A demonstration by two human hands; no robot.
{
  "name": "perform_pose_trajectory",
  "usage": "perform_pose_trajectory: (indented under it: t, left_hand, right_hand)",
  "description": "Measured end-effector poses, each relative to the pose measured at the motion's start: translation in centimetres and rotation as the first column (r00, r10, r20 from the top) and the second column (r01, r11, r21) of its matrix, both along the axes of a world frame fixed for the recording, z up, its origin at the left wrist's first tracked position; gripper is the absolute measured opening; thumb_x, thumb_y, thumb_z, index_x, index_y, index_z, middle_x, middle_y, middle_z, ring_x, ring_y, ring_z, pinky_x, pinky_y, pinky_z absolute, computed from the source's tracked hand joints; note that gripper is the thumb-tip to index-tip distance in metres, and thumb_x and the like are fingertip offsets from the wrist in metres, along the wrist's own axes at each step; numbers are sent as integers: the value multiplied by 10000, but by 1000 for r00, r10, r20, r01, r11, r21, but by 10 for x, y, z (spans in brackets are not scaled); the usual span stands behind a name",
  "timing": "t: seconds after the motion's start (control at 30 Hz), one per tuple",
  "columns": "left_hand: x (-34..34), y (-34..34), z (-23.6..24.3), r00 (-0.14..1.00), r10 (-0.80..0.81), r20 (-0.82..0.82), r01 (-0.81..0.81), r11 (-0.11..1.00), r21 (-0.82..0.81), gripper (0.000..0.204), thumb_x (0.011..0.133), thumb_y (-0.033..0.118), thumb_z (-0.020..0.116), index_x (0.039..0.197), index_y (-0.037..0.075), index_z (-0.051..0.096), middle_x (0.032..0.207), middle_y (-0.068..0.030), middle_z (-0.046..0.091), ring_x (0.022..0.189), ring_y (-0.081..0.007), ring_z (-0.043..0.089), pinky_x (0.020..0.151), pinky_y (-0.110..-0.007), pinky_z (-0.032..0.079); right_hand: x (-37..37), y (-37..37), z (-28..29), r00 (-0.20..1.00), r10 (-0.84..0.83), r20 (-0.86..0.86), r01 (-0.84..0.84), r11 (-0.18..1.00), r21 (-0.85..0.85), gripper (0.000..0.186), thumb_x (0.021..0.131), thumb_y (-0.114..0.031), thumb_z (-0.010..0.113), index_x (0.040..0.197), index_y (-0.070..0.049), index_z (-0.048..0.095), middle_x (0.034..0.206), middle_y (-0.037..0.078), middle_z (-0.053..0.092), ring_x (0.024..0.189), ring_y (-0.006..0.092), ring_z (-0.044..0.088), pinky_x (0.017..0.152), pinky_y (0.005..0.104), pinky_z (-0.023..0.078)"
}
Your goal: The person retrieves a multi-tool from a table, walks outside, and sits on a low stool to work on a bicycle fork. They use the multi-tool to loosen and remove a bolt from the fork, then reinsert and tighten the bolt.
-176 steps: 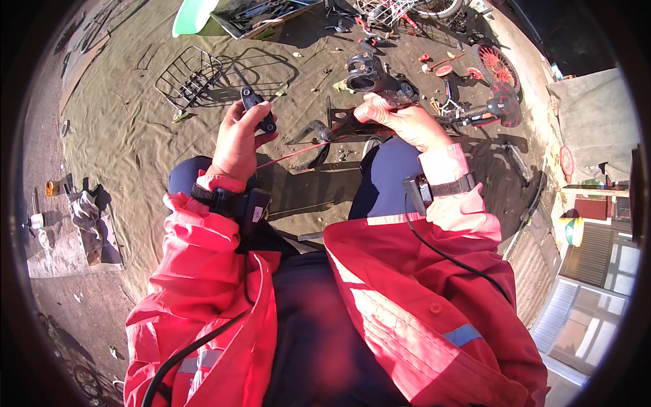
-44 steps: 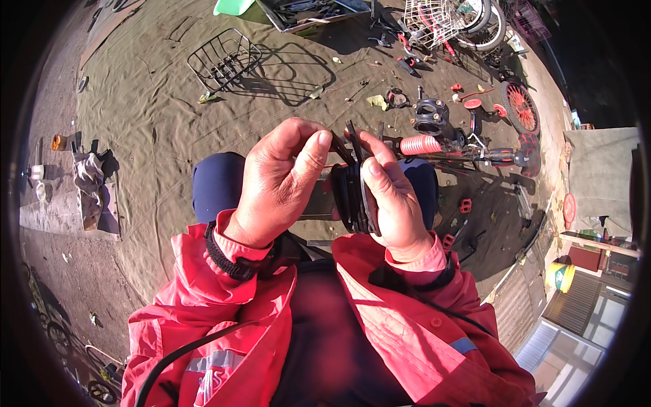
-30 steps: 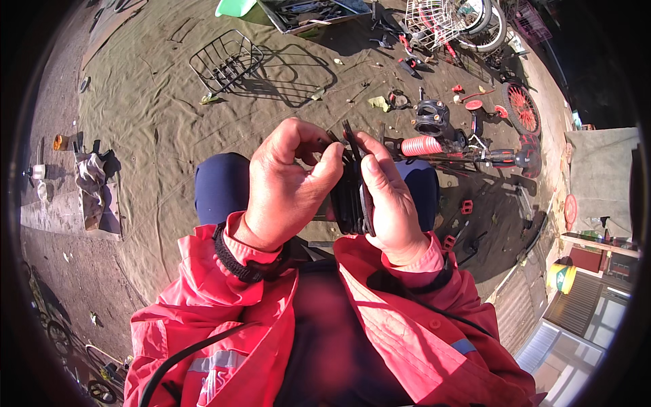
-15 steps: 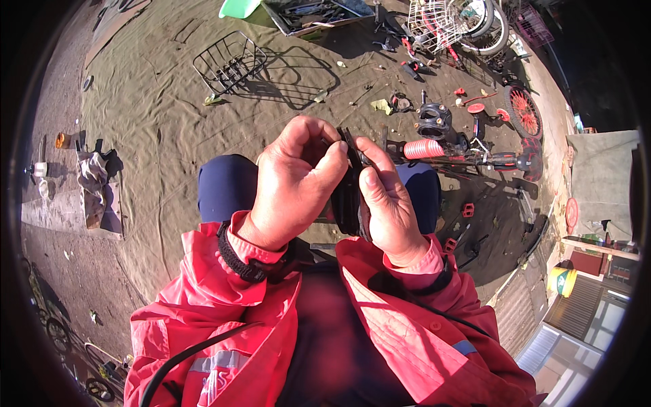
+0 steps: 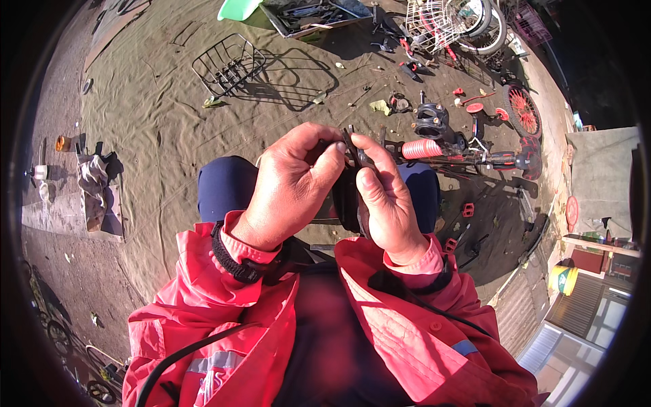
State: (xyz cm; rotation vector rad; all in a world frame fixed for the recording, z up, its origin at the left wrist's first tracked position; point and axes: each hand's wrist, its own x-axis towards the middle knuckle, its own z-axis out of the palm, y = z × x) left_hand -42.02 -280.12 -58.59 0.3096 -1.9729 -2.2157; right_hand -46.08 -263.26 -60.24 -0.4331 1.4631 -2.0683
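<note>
Between the left hand point(image 5: 288, 183) and the right hand point(image 5: 388, 197), raised over the lap, a black bundle point(image 5: 347, 203), roughly upright, narrow end poking up past the fingertips. Left hand curled nearly closed, thumb and forefinger pinched at the bundle's upper end, exact contact partly hidden. Right hand part-closed along the bundle's right side, thumb laid against it, forefinger reaching up near the tip. To either side of the bundle, lower down, dark blue knees point(image 5: 227, 186). Right of the bundle and a little ahead, a pinkish ribbed tube point(image 5: 421, 148) and a black clamp point(image 5: 432, 121); farther that way, a red wheel point(image 5: 522, 110). Right of the bundle, about level, a red pedal point(image 5: 468, 209). Ahead and left of the bundle, a black rack point(image 5: 227, 66) on a drab sheet point(image 5: 156, 136); well beyond, a green tub point(image 5: 239, 8) and a tray point(image 5: 315, 29). Far left of the bundle, a crumpled cloth point(image 5: 93, 186) and an orange can point(image 5: 63, 143).
</note>
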Motion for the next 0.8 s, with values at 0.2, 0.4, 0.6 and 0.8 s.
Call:
perform_pose_trajectory:
  t: [0.2, 0.4, 0.6, 0.8]
  left_hand:
    - [14, 14, -7, 961, -26, -277, -88, 916, -391, 246, 952, 49, 710, 1196, 17, 693, 1094, -168, 658, 967, -307, 675, 801, -356, 549]
    - [20, 12, -12, 957, -118, -266, 45, 963, -267, 368, 1054, 228, 606, 1350, 12, 632, 1339, -173, 609, 1200, -266, 611, 994, -362, 498]
    - [0, 10, -9, 973, -143, 182, -3, 779, 628, 604, 1099, 553, 395, 1313, 35, 621, 1282, -93, 664, 1104, -184, 623, 915, -333, 484]
    - [-4, 3, -7, 939, -296, 174, 89, 700, 709, 568, 1073, 544, 454, 1293, 51, 629, 1222, -76, 675, 1115, -209, 620, 913, -347, 484]
  right_hand:
    - [-11, -2, 3, 980, -186, 71, 187, 982, -2, 422, 1130, -219, 478, 1506, -29, 467, 768, -118, 382, 651, -16, 327, 575, 177, 253]
    - [-9, 1, 13, 967, -206, 147, 212, 977, -24, 406, 1127, -253, 481, 1457, -18, 512, 850, -56, 564, 751, 25, 512, 677, 189, 423]
    - [-9, -1, 7, 972, -118, -204, 118, 993, -12, 377, 1127, -230, 468, 1422, -10, 550, 1216, 68, 675, 1113, 127, 620, 997, 276, 478]
    - [-7, 1, 4, 920, -72, -386, 112, 990, 84, 348, 1125, -193, 468, 1406, -5, 552, 1357, 108, 645, 1205, 147, 592, 1075, 295, 434]
